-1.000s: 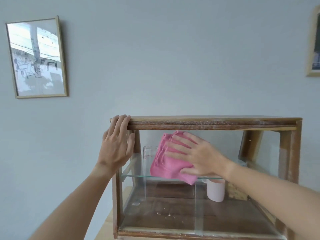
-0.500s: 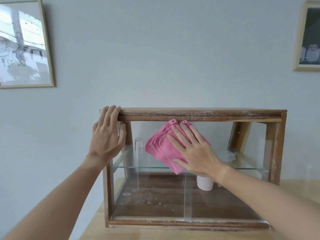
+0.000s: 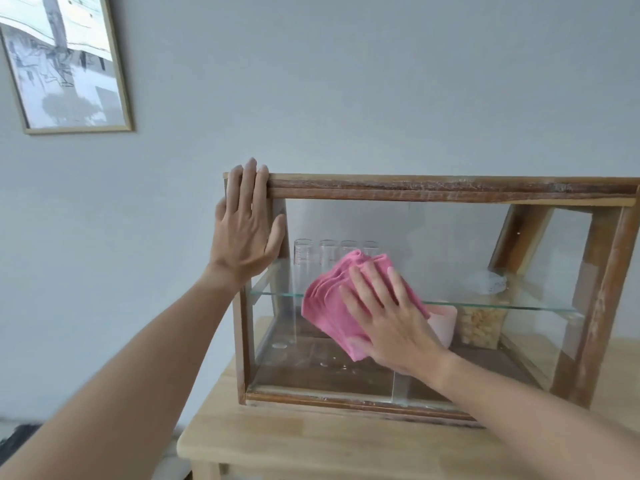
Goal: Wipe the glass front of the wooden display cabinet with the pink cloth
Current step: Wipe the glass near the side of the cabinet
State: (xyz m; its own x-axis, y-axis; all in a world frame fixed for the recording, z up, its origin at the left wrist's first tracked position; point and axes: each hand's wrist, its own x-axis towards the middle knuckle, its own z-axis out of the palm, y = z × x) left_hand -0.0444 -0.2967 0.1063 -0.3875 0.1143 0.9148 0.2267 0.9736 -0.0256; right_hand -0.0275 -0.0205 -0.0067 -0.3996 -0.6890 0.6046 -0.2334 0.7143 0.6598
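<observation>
The wooden display cabinet (image 3: 433, 188) stands on a light wooden table, its glass front (image 3: 467, 244) facing me. A folded pink cloth (image 3: 329, 306) lies flat against the middle-left of the glass, level with the inner glass shelf. My right hand (image 3: 388, 317) presses on the cloth with fingers spread. My left hand (image 3: 246, 226) rests flat on the cabinet's top left corner, fingers over the top edge, steadying it.
Inside the cabinet are several clear glasses (image 3: 313, 254) on the shelf, a pink cup (image 3: 445, 323) and a jar of pale pieces (image 3: 481, 327) below. The table (image 3: 311, 441) edge is close in front. A framed picture (image 3: 65, 64) hangs on the grey wall at left.
My right hand has slid the pink cloth down the glass from just under the top rail to shelf level. The view has shifted left and down. My left hand stays on the corner.
</observation>
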